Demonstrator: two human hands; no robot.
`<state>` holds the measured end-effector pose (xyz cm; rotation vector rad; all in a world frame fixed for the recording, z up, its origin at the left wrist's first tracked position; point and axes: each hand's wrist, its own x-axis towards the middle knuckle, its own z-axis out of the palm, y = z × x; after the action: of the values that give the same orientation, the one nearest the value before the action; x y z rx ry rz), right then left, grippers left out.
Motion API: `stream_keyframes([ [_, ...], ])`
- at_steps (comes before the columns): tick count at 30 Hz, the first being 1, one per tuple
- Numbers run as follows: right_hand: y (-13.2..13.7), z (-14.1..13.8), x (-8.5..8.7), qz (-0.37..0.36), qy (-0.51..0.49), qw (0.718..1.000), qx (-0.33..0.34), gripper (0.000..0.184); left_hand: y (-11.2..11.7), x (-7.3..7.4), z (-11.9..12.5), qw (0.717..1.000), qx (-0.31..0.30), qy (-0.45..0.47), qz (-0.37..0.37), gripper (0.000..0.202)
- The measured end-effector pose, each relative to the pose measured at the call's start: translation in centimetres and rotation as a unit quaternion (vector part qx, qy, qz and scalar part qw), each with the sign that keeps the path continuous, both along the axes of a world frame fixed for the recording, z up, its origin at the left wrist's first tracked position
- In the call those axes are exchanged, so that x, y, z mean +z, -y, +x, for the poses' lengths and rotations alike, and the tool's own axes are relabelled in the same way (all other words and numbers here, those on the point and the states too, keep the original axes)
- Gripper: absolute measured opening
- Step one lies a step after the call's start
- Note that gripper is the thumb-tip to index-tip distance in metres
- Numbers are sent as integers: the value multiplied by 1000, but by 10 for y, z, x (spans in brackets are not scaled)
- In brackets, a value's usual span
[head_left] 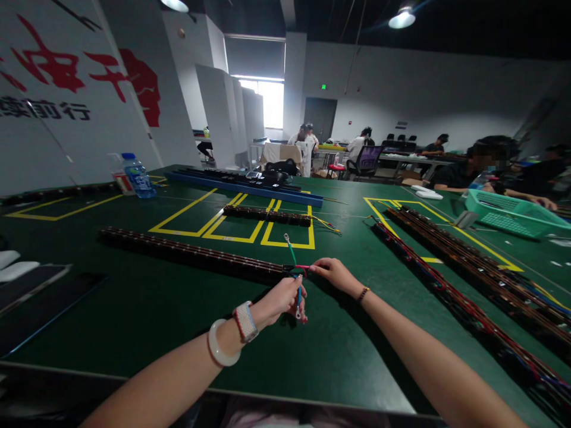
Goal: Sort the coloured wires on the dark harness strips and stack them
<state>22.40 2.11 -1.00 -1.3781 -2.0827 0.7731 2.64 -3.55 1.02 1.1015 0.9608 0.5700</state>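
My left hand (283,300) is closed in a pinch on a blue wire (298,297) with a metal ring lug hanging at its end. My right hand (334,274) pinches a red wire (303,267) at the right end of a long dark terminal strip (191,252) lying across the green table (147,309). A green wire (291,249) with a lug sticks up from the same end of the strip, just above both hands. My left wrist carries a pale bangle and a watch; my right wrist has a bead bracelet.
A shorter strip (267,215) lies farther back inside yellow floor-style markings. Long strips with red wires (468,279) run along the right. A water bottle (138,175) stands far left, a teal basket (513,214) far right. Several people sit at tables behind.
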Motion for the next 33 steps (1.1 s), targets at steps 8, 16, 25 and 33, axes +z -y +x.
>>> stream_keyframes([
  [8, -5, 3, -4, 73, -18, 997, -17, 32, -24, 8, -24, 986, -160, -37, -22, 42],
  [16, -5, 2, -6, 94, -17, 995, -29, 27, -28, 0, -25, 984, -122, 56, -116, 39],
  [25, 23, -11, 21, 398, 83, 910, -74, 36, -24, -5, -17, 957, -26, 211, -197, 19],
  [33, 59, -56, 45, 528, 329, 767, 160, 48, -18, -24, -12, 963, 48, 230, -130, 20],
])
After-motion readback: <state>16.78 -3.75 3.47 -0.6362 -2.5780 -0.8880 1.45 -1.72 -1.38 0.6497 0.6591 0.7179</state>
